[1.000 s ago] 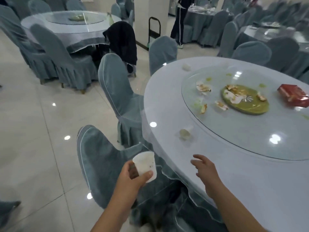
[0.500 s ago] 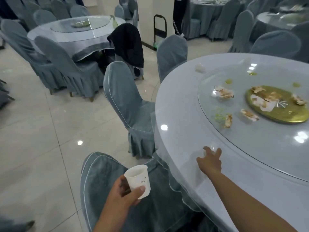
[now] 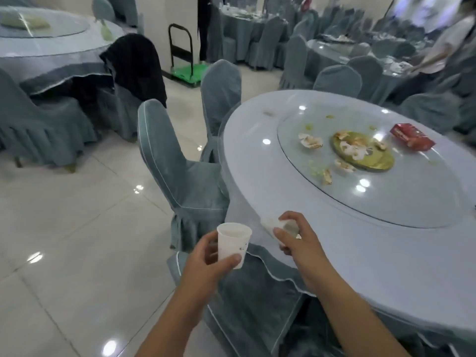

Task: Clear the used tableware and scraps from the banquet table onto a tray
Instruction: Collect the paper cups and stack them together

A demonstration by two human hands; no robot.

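Note:
My left hand point(image 3: 206, 264) grips a white paper cup point(image 3: 233, 243) upright, beside the near-left edge of the round banquet table point(image 3: 347, 266). My right hand point(image 3: 296, 238) pinches a crumpled whitish scrap point(image 3: 277, 225) at the table's edge, close to the cup. On the glass turntable point(image 3: 412, 197) lie a gold-green plate point(image 3: 371, 157) with food scraps, several loose scraps point(image 3: 310, 141) around it, and a red packet point(image 3: 412, 136) at the far right.
Grey-blue covered chairs point(image 3: 175, 163) stand against the table on the left, one right below my hands. Another table point(image 3: 51, 47) with a dark jacket point(image 3: 136, 65) on a chair is at back left. A green trolley point(image 3: 188, 70) stands by a pillar. A person point(image 3: 443, 45) is at the far right.
My right hand reached onto the table, took the small scrap and drew it back to the edge. My left hand raised the cup toward it.

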